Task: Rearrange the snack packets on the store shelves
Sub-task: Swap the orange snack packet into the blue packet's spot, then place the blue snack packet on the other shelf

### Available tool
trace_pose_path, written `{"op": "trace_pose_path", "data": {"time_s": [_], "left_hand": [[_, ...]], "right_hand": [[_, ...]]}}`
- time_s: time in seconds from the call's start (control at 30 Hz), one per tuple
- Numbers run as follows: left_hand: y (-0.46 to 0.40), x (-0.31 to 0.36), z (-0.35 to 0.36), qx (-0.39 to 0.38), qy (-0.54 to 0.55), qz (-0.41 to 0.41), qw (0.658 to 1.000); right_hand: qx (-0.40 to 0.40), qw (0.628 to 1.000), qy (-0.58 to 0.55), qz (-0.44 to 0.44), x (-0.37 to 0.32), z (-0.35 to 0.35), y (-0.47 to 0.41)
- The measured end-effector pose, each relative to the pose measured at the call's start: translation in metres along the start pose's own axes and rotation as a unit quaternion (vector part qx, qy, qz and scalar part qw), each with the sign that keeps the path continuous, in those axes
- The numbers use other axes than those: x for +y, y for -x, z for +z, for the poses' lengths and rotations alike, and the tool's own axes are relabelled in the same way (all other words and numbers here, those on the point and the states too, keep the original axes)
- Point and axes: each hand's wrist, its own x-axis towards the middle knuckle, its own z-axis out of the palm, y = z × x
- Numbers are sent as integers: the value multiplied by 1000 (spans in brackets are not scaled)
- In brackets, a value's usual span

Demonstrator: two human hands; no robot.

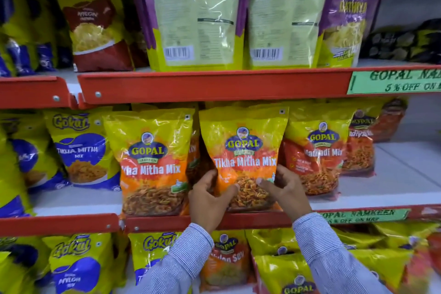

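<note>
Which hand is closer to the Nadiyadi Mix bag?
Right. The right hand grips the Tikha Mitha Mix packet beside the Nadiyadi Mix bag; the left hand is on the packet's far side.

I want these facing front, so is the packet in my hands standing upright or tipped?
Upright. The packet stands on the middle shelf, label facing out, left hand and right hand gripping its lower sides.
</note>
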Motion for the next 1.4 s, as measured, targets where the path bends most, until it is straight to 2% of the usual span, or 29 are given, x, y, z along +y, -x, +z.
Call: {"op": "trace_pose_path", "data": {"time_s": [0.23, 0.27, 0.33, 0.37, 0.43, 0.5, 0.57, 0.63, 0.7, 0.8, 0.93, 1.0, 1.07, 1.17, 1.3, 1.4], "left_hand": [[7, 0, 5, 7, -70, 24, 997], [9, 2, 3, 17, -93, 36, 995], [13, 9, -4, 56, -135, 87, 985], [13, 18, -9, 71, -147, 133, 978], [2, 38, -15, 110, -171, 256, 945], [-17, 59, -18, 147, -208, 356, 899], [-42, 76, -20, 155, -270, 398, 863], [-62, 88, -22, 138, -344, 383, 846], [-75, 97, -27, 115, -395, 349, 842], [-81, 109, -33, 89, -407, 310, 854], [-85, 115, -37, 76, -398, 290, 867], [-85, 108, -38, 94, -411, 320, 849], [-78, 99, -39, 130, -422, 383, 812], [-52, 78, -45, 143, -428, 439, 777], [-10, 35, -69, 89, -496, 420, 755], [18, -5, -92, 49, -514, 391, 762]], "right_hand": [[-2, 1000, 18, -10, 16, -6, 5], [14, 999, 38, -29, 17, -6, 9], [102, 986, 88, -95, 12, -5, 15], [159, 970, 116, -142, 3, -5, 16], [245, 912, 201, -259, -24, -8, 8], [250, 846, 309, -355, -53, -9, -10], [229, 802, 404, -375, -73, -11, -35], [219, 779, 482, -337, -84, -14, -56], [195, 769, 528, -303, -90, -19, -68], [163, 772, 545, -285, -99, -23, -75], [181, 767, 544, -290, -105, -21, -74], [199, 758, 540, -306, -99, -18, -72], [202, 758, 533, -317, -91, -14, -66], [180, 764, 528, -324, -81, -2, -41], [112, 760, 551, -327, -54, 24, 3], [69, 762, 550, -334, -23, 50, 34]]}}
